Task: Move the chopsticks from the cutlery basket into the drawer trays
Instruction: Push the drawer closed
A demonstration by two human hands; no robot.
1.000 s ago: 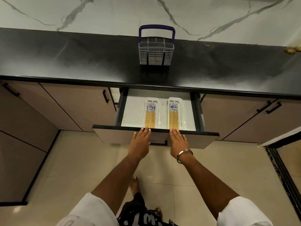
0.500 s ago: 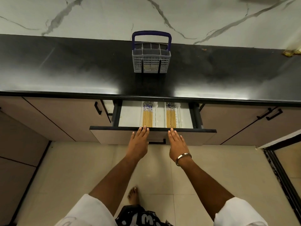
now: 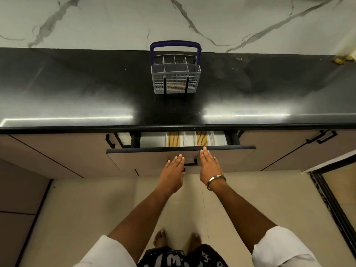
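Two bundles of chopsticks (image 3: 174,139) are seen lying lengthwise in two white trays (image 3: 189,138) set side by side inside the drawer (image 3: 181,157), one bundle in the left tray and one (image 3: 201,138) in the right. The drawer is only slightly open, so that just a narrow strip of its inside is shown under the edge of the black tabletop (image 3: 77,97). The left hand (image 3: 172,173) is held flat against the drawer front, its fingers (image 3: 178,159) straight and pressed together, just beside the black drawer handle (image 3: 190,163). The right hand (image 3: 210,166) is laid flat as well, fingers straight and together, with the fingertips at the dark top edge of the drawer front; a metal bangle (image 3: 215,182) is worn on that wrist. Farther back on the tabletop, near the marbled wall (image 3: 173,20), the grey cutlery basket (image 3: 176,76) with its blue handle (image 3: 175,44) is stood upright; something pale brown is glimpsed through its front grid, too blurred to identify. Below, bare feet (image 3: 159,237) are seen on the tiled floor (image 3: 77,218).
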